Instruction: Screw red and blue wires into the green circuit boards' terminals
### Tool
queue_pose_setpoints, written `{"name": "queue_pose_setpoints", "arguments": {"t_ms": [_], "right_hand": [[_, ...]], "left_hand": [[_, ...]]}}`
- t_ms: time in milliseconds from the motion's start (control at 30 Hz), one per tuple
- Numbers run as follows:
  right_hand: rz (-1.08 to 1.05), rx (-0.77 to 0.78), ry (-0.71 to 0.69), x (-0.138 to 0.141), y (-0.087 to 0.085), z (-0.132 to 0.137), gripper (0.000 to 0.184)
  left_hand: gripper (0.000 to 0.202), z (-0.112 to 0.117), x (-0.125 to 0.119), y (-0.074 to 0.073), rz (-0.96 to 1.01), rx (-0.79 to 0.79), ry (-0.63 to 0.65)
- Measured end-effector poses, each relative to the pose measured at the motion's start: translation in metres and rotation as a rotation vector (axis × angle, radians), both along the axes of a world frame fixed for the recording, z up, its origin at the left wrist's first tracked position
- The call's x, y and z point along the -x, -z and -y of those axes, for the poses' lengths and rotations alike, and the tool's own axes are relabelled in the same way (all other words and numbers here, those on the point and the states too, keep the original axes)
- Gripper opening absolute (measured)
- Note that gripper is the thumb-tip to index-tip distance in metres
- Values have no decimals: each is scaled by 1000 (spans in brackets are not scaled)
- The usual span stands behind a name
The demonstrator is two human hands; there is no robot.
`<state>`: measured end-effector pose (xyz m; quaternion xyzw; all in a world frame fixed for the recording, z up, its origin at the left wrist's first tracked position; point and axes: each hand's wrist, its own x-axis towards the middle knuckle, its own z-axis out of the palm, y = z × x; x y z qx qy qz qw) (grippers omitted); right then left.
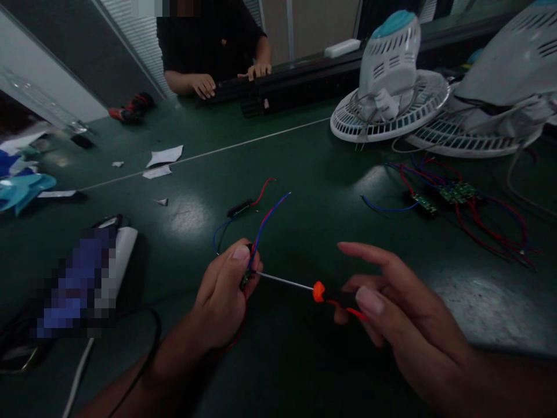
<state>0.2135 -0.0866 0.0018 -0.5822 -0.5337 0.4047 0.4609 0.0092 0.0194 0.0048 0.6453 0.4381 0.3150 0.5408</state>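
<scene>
My left hand (pixel 224 296) is closed round a small part with red and blue wires (pixel 263 223) that run up from my fingers. My right hand (pixel 394 316) holds a small screwdriver (pixel 324 293) with an orange and black handle between thumb and fingers, index finger stretched out. The thin metal shaft points left and its tip meets the part in my left hand. Another short wire piece with a black sleeve (pixel 241 208) lies on the green table (pixel 304 168) just beyond my left hand.
Two white fan heads (pixel 389 87) (pixel 500 98) lie at the back right, with small circuit boards and red and blue wires (pixel 452 194) in front of them. A person in black sits across the table (pixel 213 52). Paper scraps (pixel 163 157) lie left; a blurred object (pixel 82 278) and cables sit near left.
</scene>
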Motion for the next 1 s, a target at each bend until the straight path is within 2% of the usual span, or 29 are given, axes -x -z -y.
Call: {"name": "queue_pose_setpoints", "arguments": {"t_ms": [133, 333, 767, 1000], "right_hand": [[65, 101, 42, 1, 1, -1, 32], [116, -19, 30, 2, -2, -6, 27], [163, -63, 47, 1, -1, -5, 26], [142, -64, 35, 0, 3, -4, 33]], "left_hand": [[40, -1, 1, 1, -12, -3, 3], [40, -1, 1, 1, -8, -1, 15], [39, 0, 1, 1, 11, 5, 5], [40, -1, 1, 2, 2, -7, 31]]}}
